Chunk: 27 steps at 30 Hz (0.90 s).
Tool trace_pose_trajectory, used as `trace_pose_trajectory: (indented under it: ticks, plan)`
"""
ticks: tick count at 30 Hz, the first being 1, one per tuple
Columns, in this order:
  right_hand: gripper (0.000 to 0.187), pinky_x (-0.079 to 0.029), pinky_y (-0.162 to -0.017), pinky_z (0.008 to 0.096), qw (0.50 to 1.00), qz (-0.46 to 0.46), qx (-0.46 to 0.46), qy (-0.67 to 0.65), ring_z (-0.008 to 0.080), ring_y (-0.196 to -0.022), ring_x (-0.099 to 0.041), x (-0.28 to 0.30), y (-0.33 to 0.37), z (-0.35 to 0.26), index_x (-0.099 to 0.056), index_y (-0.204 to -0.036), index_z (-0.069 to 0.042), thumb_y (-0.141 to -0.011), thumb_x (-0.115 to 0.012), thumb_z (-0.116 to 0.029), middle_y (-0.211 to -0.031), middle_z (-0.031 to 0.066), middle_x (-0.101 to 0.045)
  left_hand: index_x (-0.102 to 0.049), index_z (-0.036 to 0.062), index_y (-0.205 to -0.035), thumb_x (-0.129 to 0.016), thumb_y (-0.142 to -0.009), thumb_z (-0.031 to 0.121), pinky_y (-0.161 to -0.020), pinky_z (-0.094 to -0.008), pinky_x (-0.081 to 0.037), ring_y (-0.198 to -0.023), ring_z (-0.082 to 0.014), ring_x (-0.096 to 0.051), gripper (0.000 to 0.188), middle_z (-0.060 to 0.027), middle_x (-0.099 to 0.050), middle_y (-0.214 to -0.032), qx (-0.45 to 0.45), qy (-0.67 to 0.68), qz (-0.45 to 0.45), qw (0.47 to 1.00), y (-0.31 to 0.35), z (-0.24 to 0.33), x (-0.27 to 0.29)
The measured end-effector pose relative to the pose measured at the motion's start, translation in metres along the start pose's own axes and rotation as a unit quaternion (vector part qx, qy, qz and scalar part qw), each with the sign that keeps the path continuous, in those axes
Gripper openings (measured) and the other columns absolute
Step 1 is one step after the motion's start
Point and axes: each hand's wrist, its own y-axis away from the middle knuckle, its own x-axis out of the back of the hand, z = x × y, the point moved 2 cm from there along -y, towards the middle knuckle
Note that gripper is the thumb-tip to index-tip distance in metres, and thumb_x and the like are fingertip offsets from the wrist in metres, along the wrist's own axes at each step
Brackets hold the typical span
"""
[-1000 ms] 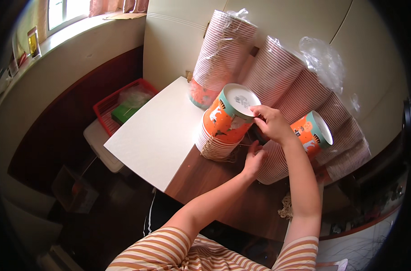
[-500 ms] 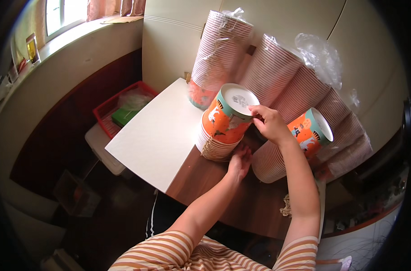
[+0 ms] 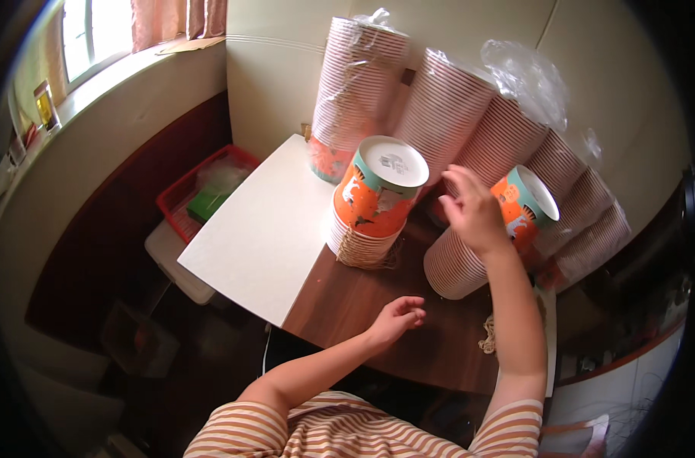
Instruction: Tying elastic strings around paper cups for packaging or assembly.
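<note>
A short stack of upside-down paper buckets (image 3: 374, 202), orange and teal with white bases, stands on the brown part of the table. A bundle of thin tan string (image 3: 359, 248) hangs against its lower rims. My right hand (image 3: 473, 210) is raised between this stack and a second upside-down bucket stack (image 3: 454, 263), its fingers apart and holding nothing. Nearer me, my left hand (image 3: 397, 319) hovers over the brown tabletop, fingers loosely bent and apart, touching neither stack. Beside my right forearm lies a small heap of pale string (image 3: 487, 336).
Tall stacks of paper buckets in clear plastic (image 3: 443, 114) line the back of the table (image 3: 248, 221) against the wall. A crumpled clear bag (image 3: 523, 80) rests on top. Left of the table, a red basket (image 3: 175, 191) sits on a white box (image 3: 172, 263).
My right hand has let go of the left stack's top rim and moved right. My left hand has drawn back toward me from that stack's base. The view has shifted slightly.
</note>
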Motion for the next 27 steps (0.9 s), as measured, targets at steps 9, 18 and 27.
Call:
trace_pose_trajectory:
  ticks: [9, 18, 27]
  plan:
    - [0.031, -0.049, -0.071, 0.0456, 0.929, 0.016, -0.196, 0.313, 0.0371, -0.084, -0.06, 0.118, 0.05, 0.027, -0.056, -0.095, -0.002, -0.078, -0.07, -0.023, -0.094, 0.014, -0.059, -0.062, 0.004, -0.094, -0.062, -0.077, 0.003, -0.062, -0.0359, -0.05, -0.075, -0.031, -0.059, 0.017, -0.0128, -0.058, -0.084, -0.281, -0.535, 0.002, 0.797, 0.081, 0.049, 0.018]
    - [0.03, -0.047, -0.072, 0.0428, 0.964, 0.01, -0.201, 0.172, 0.0363, -0.084, -0.059, 0.118, 0.048, 0.068, -0.053, -0.088, 0.001, -0.07, -0.074, -0.011, -0.088, 0.0176, -0.06, -0.064, 0.0045, -0.091, -0.062, -0.079, 0.002, -0.058, -0.0344, -0.047, -0.067, -0.0287, -0.057, 0.013, -0.0122, -0.056, -0.078, -0.287, -0.555, 0.005, 0.781, 0.082, 0.047, 0.011]
    - [0.02, -0.048, -0.068, 0.0402, 0.979, -0.002, -0.181, 0.099, 0.0325, -0.075, -0.06, 0.135, 0.022, 0.084, -0.058, -0.069, 0.001, -0.067, -0.076, -0.008, -0.077, 0.0162, -0.061, -0.066, 0.0052, -0.09, -0.062, -0.079, 0.005, -0.06, -0.0347, -0.048, -0.069, -0.0289, -0.058, 0.012, -0.0123, -0.056, -0.079, -0.267, -0.592, 0.018, 0.76, 0.084, 0.048, 0.009]
